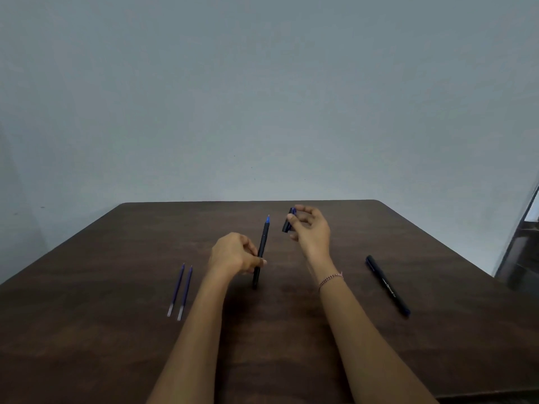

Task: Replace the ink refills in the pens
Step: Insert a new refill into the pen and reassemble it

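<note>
At the middle of the worktop (116, 345): one slim black pen (263, 243), blue-tipped and uncapped.
The left hand (233, 253) curls its fingers round the matte barrel, and the right hand (310, 228) pinches the single dark cap (289, 220) near the tip. Two thin blue refills (176, 290) lie side by side at left. One capped pen (388, 285) lies at right on dark wood grain.

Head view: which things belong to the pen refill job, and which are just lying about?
Job: pen in left hand, cap in right hand, two refills, second pen.
Lying about: dark furniture at right edge, wrist bracelet.
</note>
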A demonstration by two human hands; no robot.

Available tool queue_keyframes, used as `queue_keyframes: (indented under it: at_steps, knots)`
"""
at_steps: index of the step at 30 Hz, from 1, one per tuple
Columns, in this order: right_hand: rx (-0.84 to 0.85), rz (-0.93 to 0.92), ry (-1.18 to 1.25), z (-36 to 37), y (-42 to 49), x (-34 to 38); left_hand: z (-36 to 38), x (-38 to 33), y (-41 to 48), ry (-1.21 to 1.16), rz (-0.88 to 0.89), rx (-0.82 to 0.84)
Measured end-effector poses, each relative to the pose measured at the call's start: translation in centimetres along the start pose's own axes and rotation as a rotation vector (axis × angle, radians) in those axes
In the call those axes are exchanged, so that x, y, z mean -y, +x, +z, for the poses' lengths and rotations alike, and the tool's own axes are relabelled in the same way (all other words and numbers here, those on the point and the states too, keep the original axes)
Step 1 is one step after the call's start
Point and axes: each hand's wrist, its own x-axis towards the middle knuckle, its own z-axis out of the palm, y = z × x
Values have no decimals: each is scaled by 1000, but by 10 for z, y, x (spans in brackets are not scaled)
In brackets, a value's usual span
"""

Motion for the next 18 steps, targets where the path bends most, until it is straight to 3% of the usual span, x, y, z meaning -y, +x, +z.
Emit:
queue_keyframes:
  at_steps: [6, 18]
  knots:
    - [-6, 83, 321, -1, -1, 6, 0, -1, -1, -3, 17, 64]
    - [99, -36, 371, 2, -4, 12, 1, -3, -3, -14, 74, 54]
